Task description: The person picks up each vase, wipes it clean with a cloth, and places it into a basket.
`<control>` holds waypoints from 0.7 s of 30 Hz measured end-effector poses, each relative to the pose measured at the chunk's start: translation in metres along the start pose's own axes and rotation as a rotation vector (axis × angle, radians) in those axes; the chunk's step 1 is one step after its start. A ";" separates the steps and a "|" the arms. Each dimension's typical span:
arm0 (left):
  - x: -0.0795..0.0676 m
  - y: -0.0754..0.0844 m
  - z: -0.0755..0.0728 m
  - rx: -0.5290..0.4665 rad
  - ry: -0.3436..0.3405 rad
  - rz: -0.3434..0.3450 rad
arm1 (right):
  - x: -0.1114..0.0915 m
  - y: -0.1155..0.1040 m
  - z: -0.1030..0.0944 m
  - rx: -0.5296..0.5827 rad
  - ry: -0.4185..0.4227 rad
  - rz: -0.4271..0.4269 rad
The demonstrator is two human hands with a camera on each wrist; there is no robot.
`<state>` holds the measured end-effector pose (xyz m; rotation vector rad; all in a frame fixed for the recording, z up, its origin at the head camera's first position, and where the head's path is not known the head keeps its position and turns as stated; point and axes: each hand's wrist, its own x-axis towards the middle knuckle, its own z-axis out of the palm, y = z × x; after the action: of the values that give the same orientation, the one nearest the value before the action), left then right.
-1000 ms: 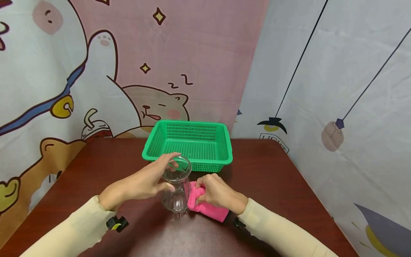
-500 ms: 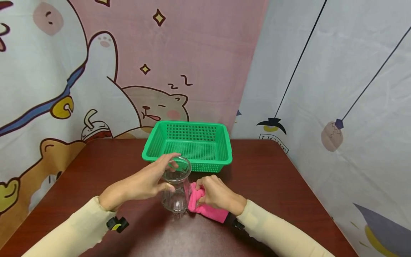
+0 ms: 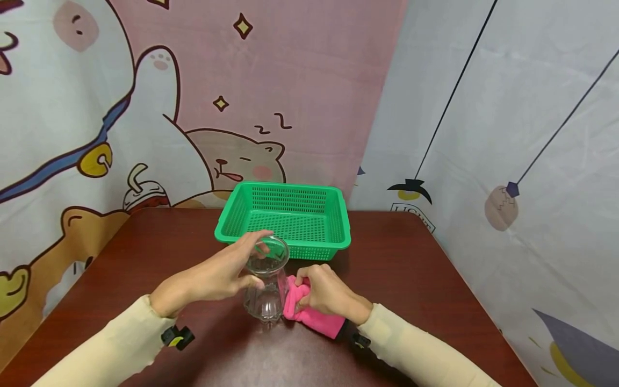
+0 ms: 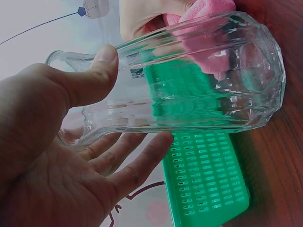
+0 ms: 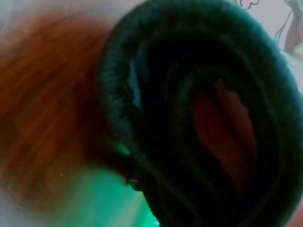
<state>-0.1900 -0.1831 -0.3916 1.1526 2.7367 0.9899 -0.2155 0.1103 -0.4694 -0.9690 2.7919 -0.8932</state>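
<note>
**Glass vase (image 3: 267, 305) being held between left hand and pink cloth**

The vase is standing roughly upright in the middle of the table (image 3: 425, 279), its wide rim facing up; whether its base is touching the wood is hard to tell. The left hand (image 3: 220, 274) is grasping it near the neck, the thumb lying against the near side and the fingers reaching around the far side. The right hand (image 3: 331, 290) is pinching the pink cloth (image 3: 319, 321), which is touching the vase's right side low down and trailing toward the right wrist. In the right wrist view, a dark, blurred roll (image 5: 118, 80) is filling much of the space. Just behind the vase, a green basket (image 3: 309, 252) is sitting on the table. Beyond it, a backdrop (image 3: 329, 80) printed with cartoon animals is hanging.
</note>
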 end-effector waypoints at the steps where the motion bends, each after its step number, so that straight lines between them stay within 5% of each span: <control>1: 0.000 0.000 0.000 -0.001 -0.001 0.000 | 0.000 0.001 0.000 0.009 0.002 0.003; 21: 0.000 0.002 0.000 -0.003 -0.008 -0.009 | -0.002 -0.008 -0.012 0.197 0.155 0.008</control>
<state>-0.1885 -0.1823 -0.3901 1.1402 2.7311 0.9861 -0.2119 0.1127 -0.4557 -0.8951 2.7581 -1.2646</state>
